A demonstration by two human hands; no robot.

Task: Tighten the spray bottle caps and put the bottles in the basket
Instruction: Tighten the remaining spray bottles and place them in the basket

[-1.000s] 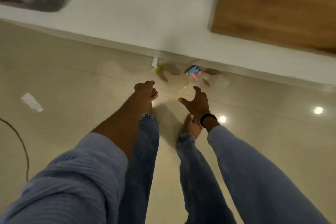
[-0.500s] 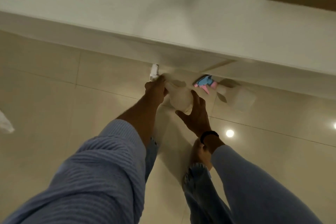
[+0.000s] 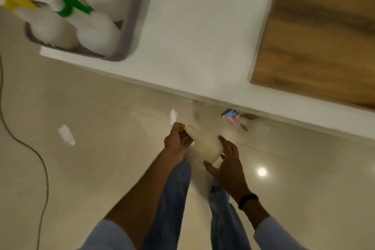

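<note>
A white spray bottle (image 3: 205, 142) with a yellow and white spray head is lifted off the floor below the table edge. My left hand (image 3: 176, 142) grips its neck and spray head. My right hand (image 3: 227, 165) cups the bottle's base with spread fingers. A second white bottle (image 3: 253, 126) with a blue and pink spray head (image 3: 231, 115) lies on the floor just under the table edge. The grey basket (image 3: 134, 16) stands on the white table at the upper left and holds several white bottles, one with a green head (image 3: 71, 5), one with a yellow head (image 3: 14, 0).
The white table (image 3: 203, 36) has a wooden panel (image 3: 316, 36) at its right. A dark cable (image 3: 40, 160) runs over the tiled floor at the left. A scrap of white paper (image 3: 66, 135) lies on the floor. My legs in jeans stand below the hands.
Both hands reached down and took hold of the white bottle. It now sits lifted between them. The view has swung up and left, bringing the basket into sight.
</note>
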